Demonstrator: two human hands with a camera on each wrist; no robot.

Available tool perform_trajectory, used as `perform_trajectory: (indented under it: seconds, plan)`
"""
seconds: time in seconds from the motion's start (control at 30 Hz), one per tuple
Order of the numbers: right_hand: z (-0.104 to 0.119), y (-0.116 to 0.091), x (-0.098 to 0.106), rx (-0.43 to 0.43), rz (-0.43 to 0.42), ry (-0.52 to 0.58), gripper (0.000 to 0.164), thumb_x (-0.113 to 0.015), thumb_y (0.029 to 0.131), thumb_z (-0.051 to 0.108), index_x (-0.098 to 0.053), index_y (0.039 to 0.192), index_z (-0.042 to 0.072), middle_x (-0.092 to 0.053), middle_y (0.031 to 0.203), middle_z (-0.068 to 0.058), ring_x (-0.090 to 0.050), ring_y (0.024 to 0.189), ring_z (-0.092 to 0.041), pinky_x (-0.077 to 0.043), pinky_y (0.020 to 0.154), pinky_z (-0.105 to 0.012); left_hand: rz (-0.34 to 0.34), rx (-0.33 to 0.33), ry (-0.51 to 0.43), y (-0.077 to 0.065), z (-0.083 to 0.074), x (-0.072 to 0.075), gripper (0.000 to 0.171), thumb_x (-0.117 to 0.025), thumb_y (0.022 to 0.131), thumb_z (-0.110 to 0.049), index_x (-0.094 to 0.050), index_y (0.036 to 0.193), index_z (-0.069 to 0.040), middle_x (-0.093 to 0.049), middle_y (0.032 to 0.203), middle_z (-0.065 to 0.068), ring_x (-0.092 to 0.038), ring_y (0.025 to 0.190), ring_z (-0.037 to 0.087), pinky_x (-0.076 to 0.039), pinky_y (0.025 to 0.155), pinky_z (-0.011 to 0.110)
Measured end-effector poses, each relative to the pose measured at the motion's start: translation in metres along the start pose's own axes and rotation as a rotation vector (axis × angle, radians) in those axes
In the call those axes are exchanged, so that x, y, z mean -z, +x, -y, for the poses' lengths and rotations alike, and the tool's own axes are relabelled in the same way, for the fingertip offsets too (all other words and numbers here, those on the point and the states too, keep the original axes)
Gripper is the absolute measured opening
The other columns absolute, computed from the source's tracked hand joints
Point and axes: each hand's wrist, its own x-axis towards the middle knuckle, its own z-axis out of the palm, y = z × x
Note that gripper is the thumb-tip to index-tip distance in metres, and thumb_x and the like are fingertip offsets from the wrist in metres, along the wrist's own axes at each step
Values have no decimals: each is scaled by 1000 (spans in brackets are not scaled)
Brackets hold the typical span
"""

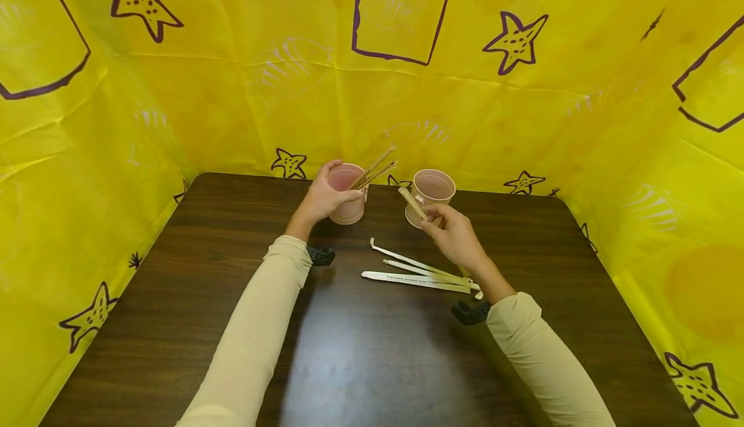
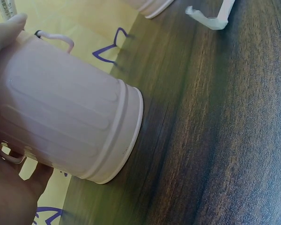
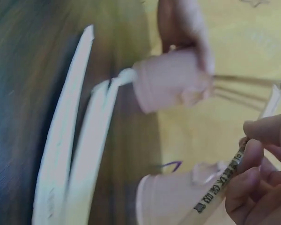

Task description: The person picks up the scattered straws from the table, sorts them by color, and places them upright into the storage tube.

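Observation:
At the back of the table my left hand [image 1: 320, 197] grips a pink ribbed pail [image 1: 349, 214], with the thumb at its rim. Several thin chopsticks [image 1: 376, 172] lean out of this pail. In the left wrist view the pail wall [image 2: 61, 103] and a small side handle [image 2: 61, 38] show, and the base is at the tabletop. My right hand [image 1: 456, 236] pinches a printed chopstick [image 3: 220, 183], whose far end looks pale. Just beyond that hand stands a second pink pail [image 1: 434, 171], partly hidden by the fingers; its inside is hard to make out.
Several flat white paper sleeves [image 1: 415, 280] lie on the dark wooden table [image 1: 360, 356] in front of the pails, some with bent ends. Yellow cloth [image 1: 314, 104] with drawn starfish hangs around the table's back and sides. Dark wrist mounts [image 1: 471, 312] sit by the cuffs.

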Motion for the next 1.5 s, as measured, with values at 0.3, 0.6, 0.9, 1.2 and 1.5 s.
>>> perform_trajectory:
  seconds: [0.3,0.6,0.9,1.2,1.5]
  plan:
    - [38,12,12,-6,-120,253,24,-73,95,17,-67,112,1,-65,102,-9,-63,66,-16,-54,58,-27,4,3,-12,-1,0,-1,103,-90,77,-33,-29,159,-18,-42,157,12,-44,142,33,-34,120,52]
    - [76,28,6,144,-358,653,14,-71,94,4,-62,104,4,-68,88,8,-52,54,-3,-40,46,-17,10,11,-14,2,3,1,104,-90,77,-35,-29,159,-18,-41,157,12,-45,141,34,-36,119,54]
    - [82,50,-23,206,-488,728,24,-73,91,-1,-61,110,-12,-72,93,8,-56,54,-4,-41,46,-17,9,0,-33,2,3,0,104,-91,76,-32,-30,159,-17,-44,156,11,-47,139,32,-37,119,52]
    - [76,61,-47,232,-457,671,26,-74,92,4,-62,111,-11,-69,105,-26,-36,41,-5,-31,41,-17,8,-9,-23,5,3,0,104,-91,76,-33,-30,158,-18,-42,158,10,-42,144,30,-32,122,50]
    - [69,67,-67,159,-438,479,21,-77,91,11,-68,107,1,-73,102,-17,-42,50,-3,-34,45,-16,5,2,-16,4,5,0,104,-92,75,-34,-30,158,-21,-42,157,12,-46,140,32,-36,119,51]
